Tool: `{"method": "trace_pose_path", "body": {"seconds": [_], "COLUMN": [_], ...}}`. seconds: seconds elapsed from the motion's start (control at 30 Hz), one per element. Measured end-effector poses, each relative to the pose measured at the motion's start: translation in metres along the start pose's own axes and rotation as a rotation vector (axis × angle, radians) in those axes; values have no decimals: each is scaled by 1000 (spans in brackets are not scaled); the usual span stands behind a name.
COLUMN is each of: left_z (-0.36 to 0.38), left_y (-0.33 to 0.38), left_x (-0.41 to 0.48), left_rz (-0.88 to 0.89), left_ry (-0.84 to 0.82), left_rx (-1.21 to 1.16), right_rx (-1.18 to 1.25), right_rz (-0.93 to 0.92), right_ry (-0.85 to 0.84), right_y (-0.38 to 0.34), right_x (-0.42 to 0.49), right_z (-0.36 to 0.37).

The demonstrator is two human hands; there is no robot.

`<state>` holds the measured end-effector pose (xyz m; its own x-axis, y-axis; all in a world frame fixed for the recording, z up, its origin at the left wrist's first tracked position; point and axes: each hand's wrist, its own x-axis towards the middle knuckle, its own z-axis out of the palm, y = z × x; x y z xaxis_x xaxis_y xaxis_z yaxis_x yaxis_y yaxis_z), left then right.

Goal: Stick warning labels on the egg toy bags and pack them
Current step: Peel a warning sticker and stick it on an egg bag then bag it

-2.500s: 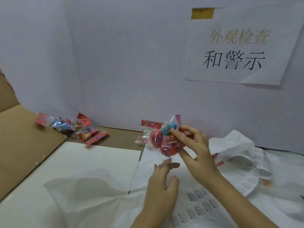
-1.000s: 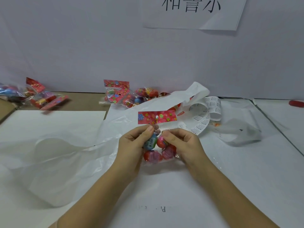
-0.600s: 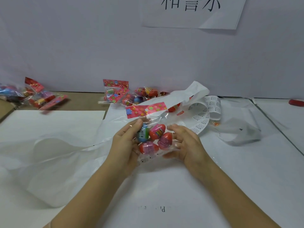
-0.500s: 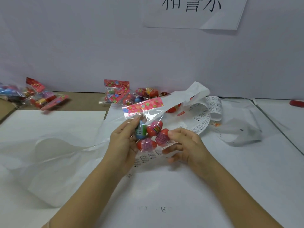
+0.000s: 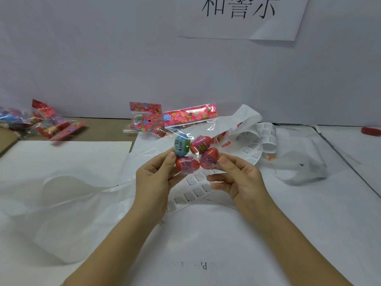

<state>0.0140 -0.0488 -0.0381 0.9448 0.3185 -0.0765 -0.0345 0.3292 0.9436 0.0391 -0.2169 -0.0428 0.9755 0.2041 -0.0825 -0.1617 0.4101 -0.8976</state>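
One view only, from a camera worn on the person's head. It faces forward and tilts down, looking across the white-covered worktop to a pale wall straight ahead. The lens is wide and sits close to the work: both forearms reach in from the bottom edge, and the left hand and right hand meet near the middle of the frame, holding an egg toy bag between them. A paper sign on the wall is cut by the top edge. Brown cardboard shows at the far left edge.
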Motion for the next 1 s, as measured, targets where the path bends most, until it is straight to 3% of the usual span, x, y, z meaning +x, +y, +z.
{"method": "trace_pose_path", "body": {"seconds": [0.13, 0.33, 0.43, 0.53, 0.6, 0.67, 0.77, 0.87, 0.93, 1.0], "left_z": [0, 3, 8, 14, 17, 19, 16, 11, 8, 7], "left_y": [-2, 4, 0, -5, -5, -1, 0, 2, 2, 3], "left_x": [1, -4, -11, -19, -23, -26, -22, -15, -11, -10], "left_rz": [107, -19, -30, -67, -173, -237, -229, -180, -180, -196], "left_ry": [53, -36, 27, 127, -3, -112, -77, -78, -104, -162], "left_rx": [138, 63, 66, -125, -287, -365, -389, -368, -326, -290], "right_rx": [13, -141, -331, -748, -1027, -1161, -1196, -1028, -763, -474], "right_rz": [-13, -180, -421, -862, -1153, -1270, -1256, -1115, -860, -525], "right_ry": [47, 175, 307, 337, 217, 52, -146, -10, 117, 132], "right_y": [4, 8, 16, 20, 25, 28, 28, 24, 16, 9], "right_x": [1, -1, -6, -13, -14, -15, -16, -19, -19, -15], "right_z": [2, 3, 5, 5, 5, 11, 16, 14, 14, 13]}}
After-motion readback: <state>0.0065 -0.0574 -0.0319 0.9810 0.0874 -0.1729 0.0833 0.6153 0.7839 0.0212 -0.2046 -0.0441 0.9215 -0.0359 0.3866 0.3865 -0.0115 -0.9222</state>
